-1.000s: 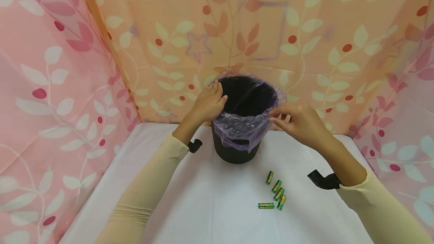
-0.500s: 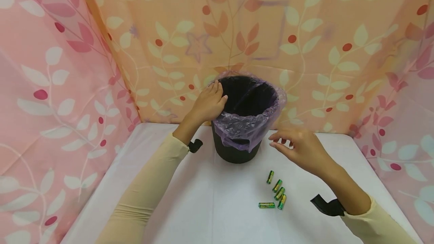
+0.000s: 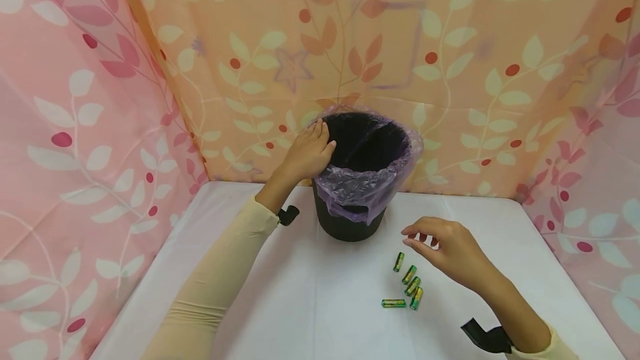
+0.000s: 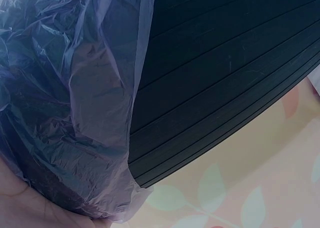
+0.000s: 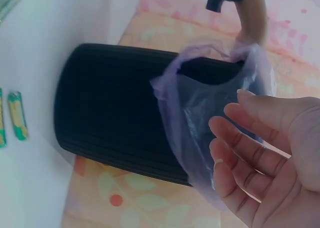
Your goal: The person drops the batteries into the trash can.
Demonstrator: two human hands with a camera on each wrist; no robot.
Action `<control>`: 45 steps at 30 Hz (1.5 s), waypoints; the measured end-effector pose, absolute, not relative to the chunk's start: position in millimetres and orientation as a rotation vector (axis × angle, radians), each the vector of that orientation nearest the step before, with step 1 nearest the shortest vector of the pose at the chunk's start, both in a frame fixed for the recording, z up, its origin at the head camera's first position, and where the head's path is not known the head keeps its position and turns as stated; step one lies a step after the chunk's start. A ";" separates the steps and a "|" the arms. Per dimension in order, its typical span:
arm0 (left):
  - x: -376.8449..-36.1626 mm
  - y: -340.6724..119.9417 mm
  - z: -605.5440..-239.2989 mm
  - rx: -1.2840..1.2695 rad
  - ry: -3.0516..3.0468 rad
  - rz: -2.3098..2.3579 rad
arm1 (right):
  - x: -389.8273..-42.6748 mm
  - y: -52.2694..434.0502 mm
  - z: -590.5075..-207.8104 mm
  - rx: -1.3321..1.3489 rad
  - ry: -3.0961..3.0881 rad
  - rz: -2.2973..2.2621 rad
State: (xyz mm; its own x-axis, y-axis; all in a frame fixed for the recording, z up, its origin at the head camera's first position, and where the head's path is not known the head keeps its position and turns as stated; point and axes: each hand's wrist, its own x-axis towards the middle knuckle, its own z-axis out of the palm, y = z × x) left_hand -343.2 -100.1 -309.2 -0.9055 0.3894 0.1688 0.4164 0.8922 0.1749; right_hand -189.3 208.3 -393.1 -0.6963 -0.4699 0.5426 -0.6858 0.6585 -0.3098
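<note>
A black trash bin (image 3: 347,232) stands on the white-covered table, lined with a thin purple plastic bag (image 3: 357,185) folded down over its rim. My left hand (image 3: 309,150) holds the bin's left rim through the bag, thumb tip over the edge. In the left wrist view, crinkled bag (image 4: 100,93) covers the rim beside part of that hand. My right hand (image 3: 445,246) is held empty above the table, fingers loosely bent, right of the bin. Several green-and-yellow batteries (image 3: 398,261) lie just below and left of it; the right wrist view shows one battery (image 5: 18,115) near the bin's base.
Floral cloth backdrops (image 3: 280,71) rise behind and on both sides of the table (image 3: 280,293). One battery (image 3: 393,303) lies crosswise, a little apart from the others. Black straps (image 3: 487,338) with small mounts sit on the wrists.
My right hand has let go of the bag's right edge and moved down toward the batteries. The left hand has stayed on the rim, and the bin has not moved.
</note>
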 end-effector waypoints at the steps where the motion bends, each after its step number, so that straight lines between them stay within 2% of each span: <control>1: -343.3 -100.1 -309.8 -0.628 -2.930 -0.316 | -187.5 207.7 -396.9 0.915 -2.458 0.715; 24: -343.6 -96.0 -312.3 -0.635 -2.951 -0.317 | -160.4 189.3 -479.3 1.045 -2.534 0.896; 45: -341.5 -99.8 -307.6 -0.628 -2.941 -0.308 | -160.8 181.1 -498.3 1.140 -2.517 0.788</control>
